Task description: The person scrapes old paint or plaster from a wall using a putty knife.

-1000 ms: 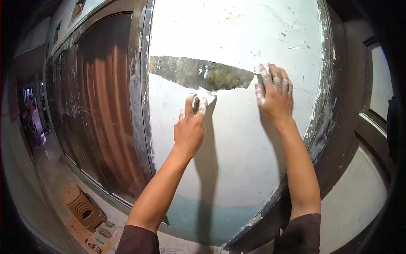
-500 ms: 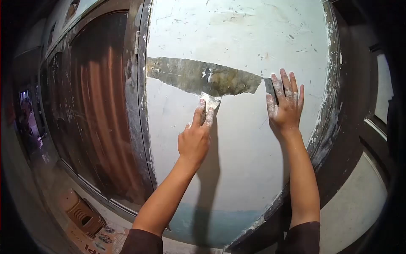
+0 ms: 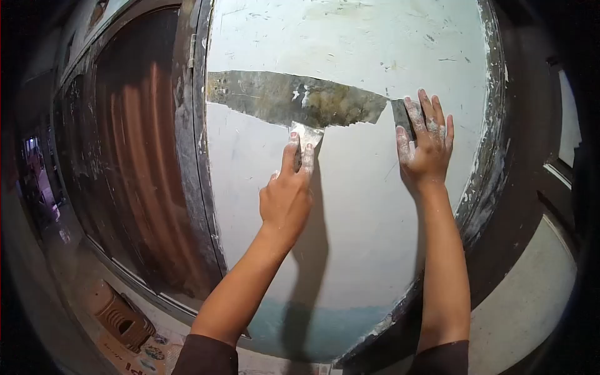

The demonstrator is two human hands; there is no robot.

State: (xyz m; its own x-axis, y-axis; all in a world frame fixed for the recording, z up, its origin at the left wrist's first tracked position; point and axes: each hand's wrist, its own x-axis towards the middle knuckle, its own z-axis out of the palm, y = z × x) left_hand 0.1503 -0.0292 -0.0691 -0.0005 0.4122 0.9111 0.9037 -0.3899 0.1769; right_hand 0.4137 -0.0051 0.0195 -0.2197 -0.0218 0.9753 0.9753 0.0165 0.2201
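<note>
Below a long, sideways patch [image 3: 269,95] of rough, mottled grey, a scraper [image 3: 308,133] is gripped nearly upright by the left hand [image 3: 286,197], two fingers extended, its pale blade at the patch's lower edge. Right of the patch, the powdered right hand [image 3: 428,150] is spread against smooth paint [image 3: 362,187]; any hold on the dark strip [image 3: 400,114] cannot be told.
</note>
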